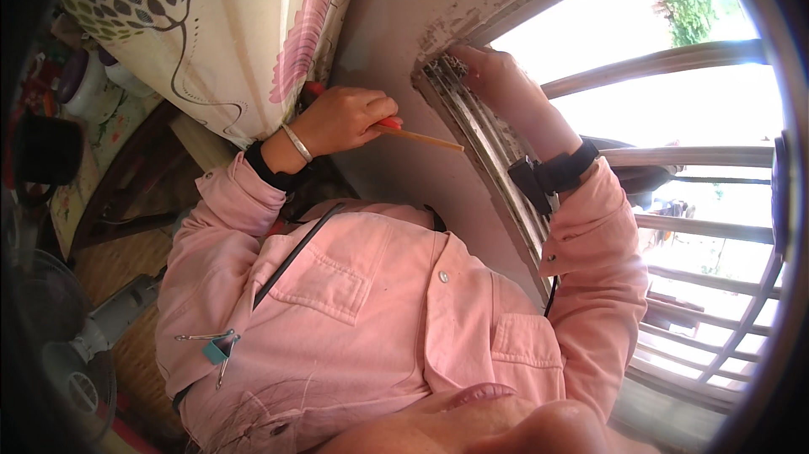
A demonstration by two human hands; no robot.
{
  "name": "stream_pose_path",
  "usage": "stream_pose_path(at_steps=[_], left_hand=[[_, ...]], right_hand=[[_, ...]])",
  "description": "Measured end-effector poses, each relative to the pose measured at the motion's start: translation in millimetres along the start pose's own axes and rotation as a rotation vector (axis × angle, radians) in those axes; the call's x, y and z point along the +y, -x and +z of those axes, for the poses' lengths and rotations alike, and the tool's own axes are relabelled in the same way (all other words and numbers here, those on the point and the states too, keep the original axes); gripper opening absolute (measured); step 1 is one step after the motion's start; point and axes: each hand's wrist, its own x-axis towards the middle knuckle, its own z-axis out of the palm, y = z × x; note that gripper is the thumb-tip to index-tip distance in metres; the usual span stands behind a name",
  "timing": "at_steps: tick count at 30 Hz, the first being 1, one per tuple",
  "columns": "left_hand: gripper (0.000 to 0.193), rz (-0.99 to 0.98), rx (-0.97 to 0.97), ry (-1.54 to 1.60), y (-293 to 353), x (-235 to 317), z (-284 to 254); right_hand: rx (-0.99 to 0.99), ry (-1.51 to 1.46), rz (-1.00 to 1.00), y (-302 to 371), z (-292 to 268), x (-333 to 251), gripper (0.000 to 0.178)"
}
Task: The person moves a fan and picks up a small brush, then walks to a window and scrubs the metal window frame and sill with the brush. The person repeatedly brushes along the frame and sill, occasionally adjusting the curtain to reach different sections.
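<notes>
My left hand (358,117), with a silver bangle and dark band at its wrist, is closed around a thin wooden stick (425,140). Red shows on both sides of that fist; whether it belongs to the stick I cannot tell. The stick's bare end points toward the window track (489,150), a grooved metal channel with dark dirt at its far corner. At that corner, my right hand (501,83) has its fingers bunched against the track. Its fingertips are partly hidden, and anything between them I cannot make out. A black strap with a small box circles the right wrist.
Wooden window bars (699,156) stand right of my right arm. A patterned curtain (211,41) hangs at the far left beside the peeling wall (396,24). Lower left are an electric fan (84,353) and a table edge (72,218) with jars.
</notes>
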Motion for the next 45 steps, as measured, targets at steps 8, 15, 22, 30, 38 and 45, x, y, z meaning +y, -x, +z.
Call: stream_pose_path(at_steps=[8, 15, 22, 30, 38, 45], left_hand=[[0.018, -0.015, -0.025, -0.015, 1, 0, 0], [0.017, -0.029, -0.039, 0.016, 2, -1, 3], [0.017, -0.041, -0.04, 0.001, 4, -5, 2], [0.018, -0.024, -0.019, -0.016, 5, -7, 3], [0.018, -0.018, -0.022, -0.011, 6, -3, 2], [0.018, -0.021, -0.001, -0.004, 5, -2, 0]], right_hand=[[-0.174, -0.121, -0.025, -1, -9, 12, 0.043], [-0.153, 0.151, -0.221, 0, -7, 16, 0.031], [-0.127, 0.388, -0.39, -5, 4, 23, 0.013], [0.028, 0.467, -0.52, 7, 11, 27, 0.009], [0.234, 0.881, 0.056, 11, -9, 29, 0.02], [-0.081, 0.735, 0.003, 4, -16, 17, 0.009]])
